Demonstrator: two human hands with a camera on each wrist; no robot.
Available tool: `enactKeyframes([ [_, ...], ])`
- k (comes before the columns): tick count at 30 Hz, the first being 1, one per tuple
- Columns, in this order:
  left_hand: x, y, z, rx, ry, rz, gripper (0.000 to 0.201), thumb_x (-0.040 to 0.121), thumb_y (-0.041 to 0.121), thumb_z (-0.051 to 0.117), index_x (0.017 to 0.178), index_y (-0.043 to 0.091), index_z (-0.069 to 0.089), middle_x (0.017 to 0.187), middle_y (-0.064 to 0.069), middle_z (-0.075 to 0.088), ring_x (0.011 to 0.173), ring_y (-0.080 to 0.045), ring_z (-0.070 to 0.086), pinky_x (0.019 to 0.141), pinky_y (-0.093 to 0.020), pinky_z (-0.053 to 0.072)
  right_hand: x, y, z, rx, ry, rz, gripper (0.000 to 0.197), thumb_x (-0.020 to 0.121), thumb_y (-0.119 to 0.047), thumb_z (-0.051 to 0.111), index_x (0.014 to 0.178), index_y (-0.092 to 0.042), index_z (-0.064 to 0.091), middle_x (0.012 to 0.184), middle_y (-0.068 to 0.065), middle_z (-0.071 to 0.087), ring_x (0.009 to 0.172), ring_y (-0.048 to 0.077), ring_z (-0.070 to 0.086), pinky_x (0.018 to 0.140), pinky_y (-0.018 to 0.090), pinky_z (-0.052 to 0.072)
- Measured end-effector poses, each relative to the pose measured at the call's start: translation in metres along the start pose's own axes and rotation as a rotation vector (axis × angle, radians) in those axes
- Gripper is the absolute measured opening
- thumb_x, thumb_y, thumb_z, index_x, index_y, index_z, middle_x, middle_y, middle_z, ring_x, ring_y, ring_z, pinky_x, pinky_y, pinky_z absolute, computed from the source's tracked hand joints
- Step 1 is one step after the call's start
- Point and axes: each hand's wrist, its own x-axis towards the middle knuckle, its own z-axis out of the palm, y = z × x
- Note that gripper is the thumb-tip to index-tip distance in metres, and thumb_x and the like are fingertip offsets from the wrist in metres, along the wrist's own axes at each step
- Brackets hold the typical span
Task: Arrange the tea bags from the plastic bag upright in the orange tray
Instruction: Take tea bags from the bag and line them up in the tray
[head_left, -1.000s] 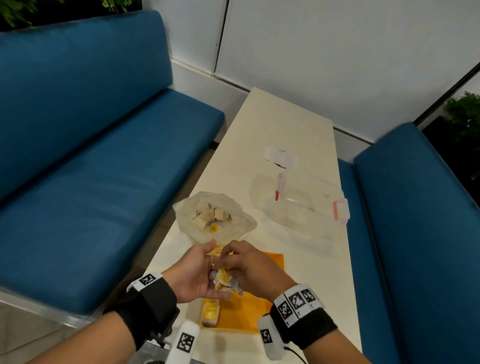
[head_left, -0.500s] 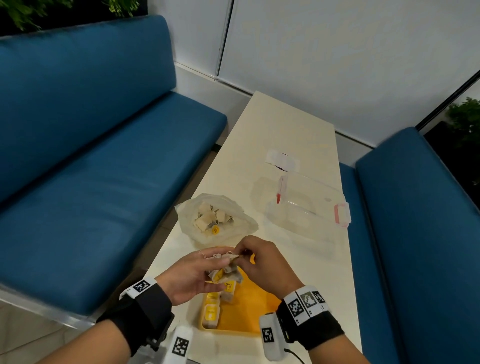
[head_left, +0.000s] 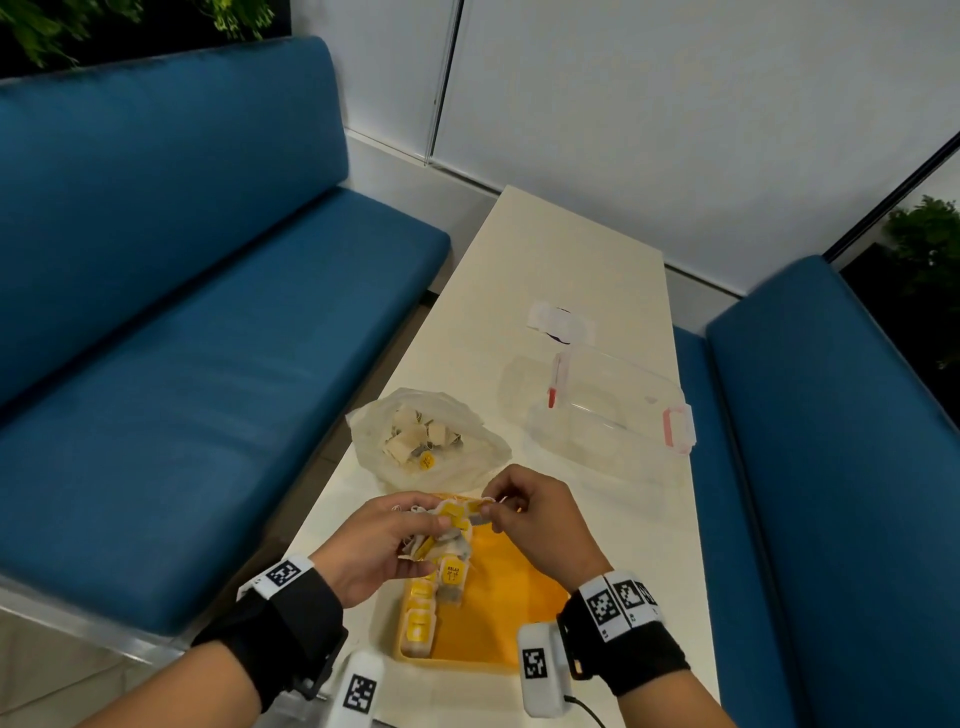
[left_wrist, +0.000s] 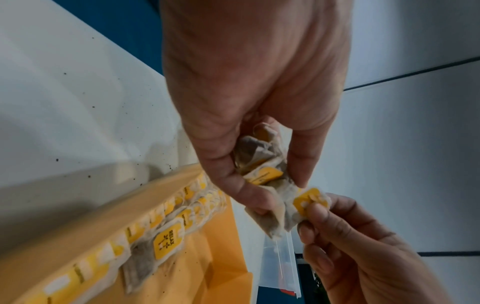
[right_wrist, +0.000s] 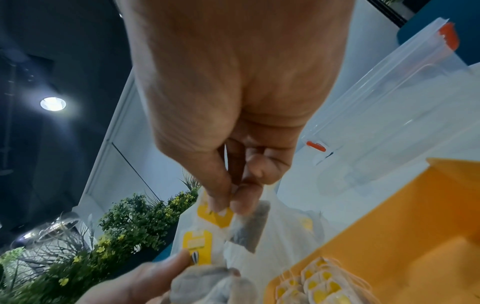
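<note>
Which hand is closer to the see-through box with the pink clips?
Right. The right hand is just in front of the clear box; the left hand sits farther away, across the orange tray.

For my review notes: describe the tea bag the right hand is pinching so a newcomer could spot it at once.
Over the far end of the orange tray, the left hand grips a bunch of tea bags. The right hand pinches one tea bag at the bunch's edge by its yellow tag, the only one held by fingertips.

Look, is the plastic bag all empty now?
No, the plastic bag still has several tea bags lying inside it.
</note>
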Motion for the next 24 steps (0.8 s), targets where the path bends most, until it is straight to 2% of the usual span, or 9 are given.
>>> enactKeyframes([
  [2,0.000,-0.001,-0.004,-0.048,0.017,-0.004,0.033,0.085,0.010,0.078,0.116,0.007,0.069,0.111,-0.021,0.072,0.090,-0.028,0.071,0.062,-0.032,0.060,-0.001,-0.002,-0.008,0.036,-0.012,0.010,0.012,0.080,-0.012,0.078,0.079,-0.017,0.068,0.077,-0.003,0.071,0.068,0.013,0.065,0.065,0.022,0.051],
  [4,0.000,-0.002,-0.008,-0.087,0.024,-0.004,0.032,0.086,0.010,0.077,0.117,0.007,0.068,0.113,-0.022,0.072,0.093,-0.029,0.071,0.062,-0.032,0.061,-0.003,-0.002,-0.017,0.154,-0.004,0.020,0.010,0.080,-0.005,0.078,0.083,-0.005,0.069,0.073,-0.001,0.070,0.064,0.009,0.063,0.059,0.017,0.048],
  [6,0.000,-0.004,-0.011,-0.100,0.026,0.001,0.033,0.087,0.009,0.076,0.119,0.006,0.067,0.117,-0.023,0.072,0.095,-0.030,0.071,0.062,-0.032,0.061,-0.003,0.002,-0.021,0.195,0.023,0.042,0.009,0.080,0.001,0.076,0.083,0.001,0.068,0.070,0.003,0.069,0.060,0.007,0.062,0.056,0.014,0.045],
  [9,0.000,-0.007,-0.012,-0.098,0.052,0.011,0.033,0.087,0.009,0.076,0.118,0.007,0.067,0.110,-0.019,0.074,0.094,-0.029,0.071,0.064,-0.033,0.061,-0.003,0.018,-0.016,0.206,0.026,0.125,0.009,0.081,0.003,0.074,0.082,0.004,0.065,0.066,0.012,0.067,0.054,0.010,0.062,0.052,0.018,0.044],
  [13,0.001,-0.009,-0.012,-0.101,0.056,0.016,0.029,0.088,0.010,0.075,0.116,0.008,0.068,0.107,-0.017,0.075,0.093,-0.028,0.072,0.064,-0.033,0.061,-0.006,0.045,-0.001,0.241,0.004,0.242,0.009,0.086,0.002,0.070,0.086,0.002,0.061,0.062,0.014,0.068,0.057,0.021,0.068,0.048,0.029,0.042],
  [17,0.003,-0.013,-0.012,-0.093,0.064,0.016,0.030,0.088,0.012,0.076,0.117,0.009,0.069,0.117,-0.021,0.073,0.096,-0.029,0.072,0.067,-0.034,0.061,-0.013,0.066,0.021,0.271,-0.066,0.331,0.015,0.086,0.003,0.070,0.085,-0.004,0.057,0.060,0.013,0.062,0.055,0.023,0.068,0.042,0.026,0.040],
  [21,0.006,-0.017,-0.014,-0.122,0.083,0.052,0.032,0.088,0.012,0.076,0.118,0.007,0.069,0.119,-0.021,0.072,0.096,-0.029,0.072,0.067,-0.034,0.062,-0.019,0.075,0.039,0.335,-0.141,0.441,0.019,0.085,0.013,0.063,0.085,-0.005,0.056,0.062,0.015,0.064,0.050,0.020,0.066,0.041,0.023,0.041],
  [24,0.007,-0.021,-0.014,-0.152,0.087,0.071,0.034,0.087,0.012,0.076,0.119,0.007,0.069,0.119,-0.021,0.072,0.099,-0.030,0.071,0.068,-0.035,0.062,-0.022,0.076,0.052,0.273,-0.186,0.490,0.017,0.079,0.006,0.064,0.084,-0.009,0.059,0.064,0.017,0.067,0.054,0.025,0.064,0.044,0.026,0.038],
])
